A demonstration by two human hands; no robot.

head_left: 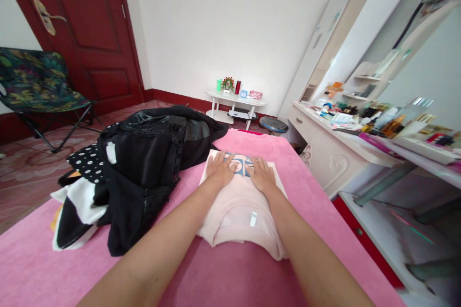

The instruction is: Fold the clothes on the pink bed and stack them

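A pale pink T-shirt (239, 206) lies folded on the pink bedspread (219, 278), its neckline towards me and a small white label inside the collar. Part of a blue and white print (238, 166) shows near its far edge. My left hand (220, 170) rests flat on the left side of the shirt, fingers spread. On the right side, my right hand (261, 174) lies flat too, its fingers stretched away from me. Both palms touch the cloth, and neither hand grips anything. My hands partly cover the print.
Dark clothes (151, 153) are heaped on the left of the bed. A cluttered dressing table (327, 158) stands along the right. Farther off are a small white table (236, 97), a round stool (273, 124), a folding chair (43, 81) and a red door (82, 23).
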